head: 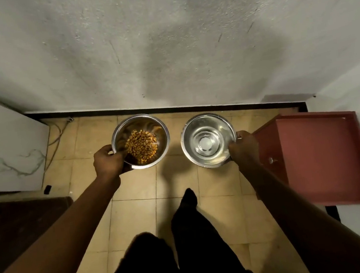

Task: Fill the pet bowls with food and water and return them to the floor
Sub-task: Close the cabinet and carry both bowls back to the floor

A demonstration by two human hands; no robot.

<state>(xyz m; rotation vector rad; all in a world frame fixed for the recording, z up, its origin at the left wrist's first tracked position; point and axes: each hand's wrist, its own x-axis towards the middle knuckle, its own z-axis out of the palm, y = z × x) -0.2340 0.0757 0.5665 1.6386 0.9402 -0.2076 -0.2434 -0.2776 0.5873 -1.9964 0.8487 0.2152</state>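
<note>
Two steel pet bowls are held above the tiled floor near the wall. My left hand (pixel 108 160) grips the near-left rim of the food bowl (pixel 160 129), which holds a heap of orange-brown kibble (pixel 141 146). The water bowl (pixel 188 139) is gripped at its right rim by my right hand (pixel 242 147); clear water fills its bottom. Both bowls are level and side by side, a small gap between them. Whether they touch the floor I cannot tell.
A grey plaster wall (pixel 162 47) with a black skirting strip stands just behind the bowls. A red cabinet (pixel 321 156) sits at the right, a white marble-patterned panel (pixel 4 148) at the left with cables beside it, and dark furniture at lower left. My legs stand on the beige tiles (pixel 138 210).
</note>
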